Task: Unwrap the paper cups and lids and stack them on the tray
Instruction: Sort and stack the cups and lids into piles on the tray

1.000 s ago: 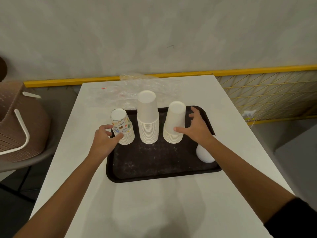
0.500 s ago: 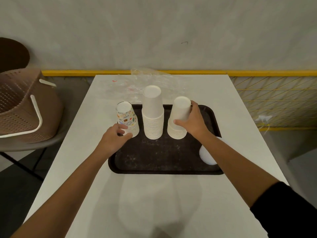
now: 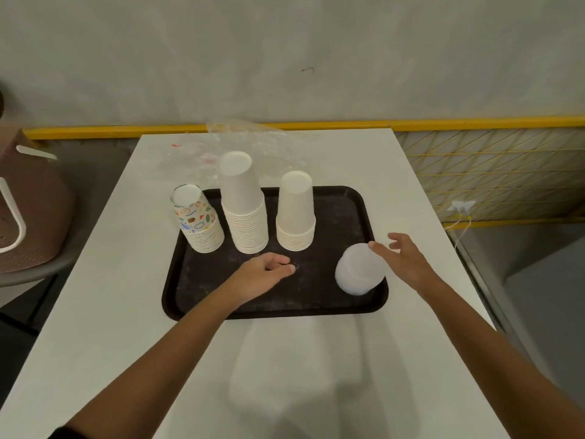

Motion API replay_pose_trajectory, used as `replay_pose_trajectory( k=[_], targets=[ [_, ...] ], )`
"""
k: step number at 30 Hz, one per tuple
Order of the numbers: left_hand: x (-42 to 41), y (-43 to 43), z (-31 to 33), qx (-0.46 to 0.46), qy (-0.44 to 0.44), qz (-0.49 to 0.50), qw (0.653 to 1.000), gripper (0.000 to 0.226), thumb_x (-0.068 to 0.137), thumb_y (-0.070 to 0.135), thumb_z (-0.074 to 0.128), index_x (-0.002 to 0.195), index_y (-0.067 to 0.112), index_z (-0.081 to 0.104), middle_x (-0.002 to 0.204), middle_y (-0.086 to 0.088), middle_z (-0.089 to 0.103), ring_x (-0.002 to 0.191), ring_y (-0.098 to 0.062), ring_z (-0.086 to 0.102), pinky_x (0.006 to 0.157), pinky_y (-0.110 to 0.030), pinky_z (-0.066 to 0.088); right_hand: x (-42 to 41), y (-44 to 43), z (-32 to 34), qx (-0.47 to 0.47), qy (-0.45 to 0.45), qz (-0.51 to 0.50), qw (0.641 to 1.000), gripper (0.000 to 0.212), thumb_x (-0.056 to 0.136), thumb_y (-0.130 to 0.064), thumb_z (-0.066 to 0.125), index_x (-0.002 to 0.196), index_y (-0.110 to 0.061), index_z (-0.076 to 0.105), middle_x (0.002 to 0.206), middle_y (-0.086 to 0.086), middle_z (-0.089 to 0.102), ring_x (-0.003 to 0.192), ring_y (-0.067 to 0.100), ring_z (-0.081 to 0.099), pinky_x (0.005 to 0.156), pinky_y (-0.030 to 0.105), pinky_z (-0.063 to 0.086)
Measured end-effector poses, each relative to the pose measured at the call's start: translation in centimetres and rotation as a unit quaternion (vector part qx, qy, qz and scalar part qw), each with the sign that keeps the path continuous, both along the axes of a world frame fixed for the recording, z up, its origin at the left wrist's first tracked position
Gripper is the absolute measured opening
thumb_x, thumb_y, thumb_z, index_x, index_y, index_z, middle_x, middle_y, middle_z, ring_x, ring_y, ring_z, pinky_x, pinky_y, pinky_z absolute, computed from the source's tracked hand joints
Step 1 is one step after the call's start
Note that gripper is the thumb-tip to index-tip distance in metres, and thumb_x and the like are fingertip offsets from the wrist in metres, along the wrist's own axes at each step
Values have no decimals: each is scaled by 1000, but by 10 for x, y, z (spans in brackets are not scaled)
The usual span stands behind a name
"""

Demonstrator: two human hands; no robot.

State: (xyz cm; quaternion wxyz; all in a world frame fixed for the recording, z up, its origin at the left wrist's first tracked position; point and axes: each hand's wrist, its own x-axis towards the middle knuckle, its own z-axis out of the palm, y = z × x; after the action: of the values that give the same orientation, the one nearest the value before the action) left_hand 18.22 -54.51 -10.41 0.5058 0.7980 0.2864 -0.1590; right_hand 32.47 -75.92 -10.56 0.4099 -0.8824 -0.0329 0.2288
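White table [image 3: 110, 312] against grey wall [image 3: 285, 58], black tray [image 3: 205, 280], left hand [image 3: 259, 275] fingers [image 3: 285, 269] loosely curled, empty, right hand [image 3: 408, 263] fingers [image 3: 399, 239] spread, empty

A single wide-angle camera, worn on the person's head, faces forward and steeply down over a white rectangular table [image 3: 101, 312]. The tabletop spreads across the bottom edge of the frame and narrows toward its far end at mid-height. Above that, a grey plaster wall [image 3: 285, 42] fills the upper third. A dark brown rectangular plastic tray [image 3: 316, 299] lies at frame centre, within arm's reach of the lens. Both forearms enter from the lower corners, bringing the left hand [image 3: 262, 274] to the centre and the right hand [image 3: 408, 261] to its right. The frame's left edge crops a brown perforated basket [image 3: 38, 217]. A yellow wire mesh panel [image 3: 490, 172] sits at the right.
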Motion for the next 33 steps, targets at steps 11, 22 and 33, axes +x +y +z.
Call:
replay_pose_trajectory(
  k=[11, 22, 33],
  targets=[
    [53, -85, -21, -247, 55, 153, 955, 66, 89, 34, 59, 144, 19, 27, 144, -11, 39, 123, -30, 49, 100, -37, 44, -8, -6, -21, 92, 215, -62, 970, 54, 92, -38, 52, 137, -16, 33, 141, 13, 37, 120, 35, 46, 95, 44, 44],
    [71, -84, -30, -254, 23, 203, 945, 57, 92, 30, 55, 142, 16, 32, 142, -11, 41, 120, -28, 51, 100, -37, 43, 3, 5, -25, 113, 226, -58, 966, 48, 94, -34, 50, 135, -14, 34, 139, 13, 39, 120, 34, 48, 93, 40, 47],
    [76, -77, -32, -215, 31, 197, 956, 47, 93, 32, 53, 135, 17, 40, 141, -9, 43, 120, -27, 51, 99, -37, 43, 7, 16, -27, 72, 190, -7, 979, 47, 95, -33, 47, 136, -14, 34, 139, 12, 40, 121, 33, 48, 94, 39, 47]
  ],
)
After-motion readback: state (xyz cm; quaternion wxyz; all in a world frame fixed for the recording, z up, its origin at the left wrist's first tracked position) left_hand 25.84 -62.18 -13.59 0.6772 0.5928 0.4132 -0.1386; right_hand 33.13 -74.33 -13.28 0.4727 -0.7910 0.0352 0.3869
